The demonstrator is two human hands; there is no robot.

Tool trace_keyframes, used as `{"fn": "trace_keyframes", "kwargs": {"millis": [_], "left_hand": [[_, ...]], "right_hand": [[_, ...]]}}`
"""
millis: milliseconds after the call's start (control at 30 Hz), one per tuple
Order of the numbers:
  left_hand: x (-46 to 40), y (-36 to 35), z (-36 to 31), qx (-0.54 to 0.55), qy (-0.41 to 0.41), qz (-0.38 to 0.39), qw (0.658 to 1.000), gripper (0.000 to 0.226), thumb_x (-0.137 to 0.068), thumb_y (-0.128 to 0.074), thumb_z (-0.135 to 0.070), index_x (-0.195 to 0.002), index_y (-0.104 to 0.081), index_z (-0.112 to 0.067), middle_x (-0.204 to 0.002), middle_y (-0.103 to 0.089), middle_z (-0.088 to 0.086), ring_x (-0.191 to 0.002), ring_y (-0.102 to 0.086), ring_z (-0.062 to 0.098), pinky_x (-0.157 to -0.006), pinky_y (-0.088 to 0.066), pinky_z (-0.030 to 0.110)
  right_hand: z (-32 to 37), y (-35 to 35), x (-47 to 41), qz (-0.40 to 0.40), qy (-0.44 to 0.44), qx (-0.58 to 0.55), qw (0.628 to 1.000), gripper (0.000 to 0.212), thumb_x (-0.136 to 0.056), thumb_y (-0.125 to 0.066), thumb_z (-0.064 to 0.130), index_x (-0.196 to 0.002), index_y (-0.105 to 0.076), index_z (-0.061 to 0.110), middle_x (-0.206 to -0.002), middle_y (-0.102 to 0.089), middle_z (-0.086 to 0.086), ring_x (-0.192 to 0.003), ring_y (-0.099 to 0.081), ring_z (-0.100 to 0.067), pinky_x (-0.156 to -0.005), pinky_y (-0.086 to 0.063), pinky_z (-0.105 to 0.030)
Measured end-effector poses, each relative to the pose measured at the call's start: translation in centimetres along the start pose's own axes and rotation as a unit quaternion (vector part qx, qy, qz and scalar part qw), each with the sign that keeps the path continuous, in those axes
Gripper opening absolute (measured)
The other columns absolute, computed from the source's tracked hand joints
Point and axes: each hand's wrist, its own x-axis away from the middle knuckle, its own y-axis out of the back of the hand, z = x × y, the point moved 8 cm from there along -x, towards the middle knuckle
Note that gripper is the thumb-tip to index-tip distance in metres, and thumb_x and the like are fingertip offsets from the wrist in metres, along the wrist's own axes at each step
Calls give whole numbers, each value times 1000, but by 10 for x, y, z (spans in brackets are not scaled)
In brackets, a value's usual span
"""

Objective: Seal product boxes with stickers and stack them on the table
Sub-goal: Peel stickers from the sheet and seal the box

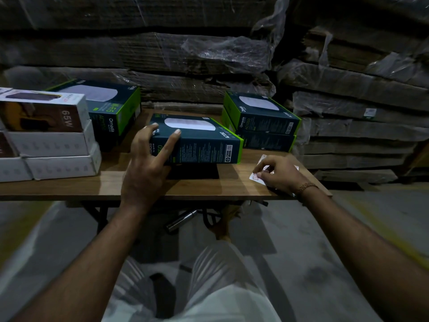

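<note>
A dark teal product box with green edges [204, 140] lies in the middle of the wooden table [144, 184]. My left hand [148, 163] grips its near left corner, fingers over the top edge. My right hand [276, 173] pinches at a white sticker sheet with red print [254, 176] lying near the table's right front corner. A stack of two matching teal boxes [262, 122] stands at the back right. Another teal box [109, 108] stands at the back left.
Several white boxes marked 65W [46, 135] are stacked at the table's left end. Plastic-wrapped piles of flat cardboard [348, 101] rise behind and to the right of the table. A metal cylinder [181, 220] lies on the floor under it.
</note>
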Motion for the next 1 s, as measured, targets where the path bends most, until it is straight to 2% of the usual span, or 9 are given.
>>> {"fn": "trace_keyframes", "kwargs": {"millis": [167,367,433,533,567,667,800,900,1000], "left_hand": [[1,-2,1,-10,-8,-16,1000,80,-94,-69,-14,-166,-36,-24,-161,-28,29,-152,-29,48,-112,-48,61],[1,-2,2,-9,-3,-10,1000,82,-92,-67,-9,-167,-36,-24,-162,-28,29,-153,-28,47,-112,-48,61],[2,-3,2,-10,-5,-10,1000,80,-94,-64,-11,-167,-35,-24,-162,-27,28,-153,-28,47,-112,-48,60],[2,-3,3,-14,-5,-14,1000,85,-92,-69,-5,-167,-34,-26,-163,-25,26,-153,-28,47,-110,-50,61],[2,-4,3,-15,-4,-16,1000,86,-92,-70,-4,-167,-34,-26,-163,-25,26,-153,-28,47,-109,-51,61],[2,-3,3,-11,-5,-17,1000,84,-92,-70,-8,-167,-36,-25,-162,-25,26,-153,-28,47,-108,-51,62],[2,-5,4,-11,-5,-13,1000,86,-91,-74,-11,-167,-36,-24,-163,-24,26,-154,-27,47,-110,-50,63],[2,-4,4,-14,-3,-13,1000,88,-90,-76,-11,-167,-35,-25,-162,-26,27,-152,-28,48,-111,-49,63],[2,-4,2,-12,-6,-10,1000,84,-92,-71,-18,-167,-34,-26,-162,-26,28,-152,-28,48,-108,-50,65]], "right_hand": [[6,2,4,-12,16,5,1000,14,-90,-78,13,-88,-83,26,-98,-73,11,-86,-67,-4,-74,-52,-28],[9,1,2,2,12,19,1000,6,-93,-76,18,-91,-78,24,-111,-71,1,-94,-67,-16,-85,-56,-37],[10,-1,1,2,18,27,999,4,-94,-74,17,-94,-77,20,-120,-71,-5,-104,-67,-20,-90,-54,-37],[10,-4,0,6,30,19,999,4,-98,-71,15,-96,-74,16,-126,-71,-10,-134,-58,-23,-96,-44,-33],[9,-4,0,11,27,17,999,4,-99,-69,15,-97,-73,15,-127,-70,-10,-134,-57,-23,-95,-42,-31],[5,-5,-1,23,10,5,1000,7,-102,-65,15,-97,-70,16,-127,-69,-9,-127,-60,-28,-91,-45,-34],[3,-8,-2,34,9,9,999,14,-104,-61,14,-93,-66,21,-117,-69,-3,-126,-59,-26,-98,-48,-39],[4,-9,-3,26,19,29,999,14,-103,-59,13,-93,-65,20,-112,-69,-2,-109,-62,-23,-91,-48,-36],[4,-10,-5,31,23,39,998,14,-104,-59,14,-93,-65,21,-111,-68,-2,-105,-61,-21,-86,-43,-33]]}}
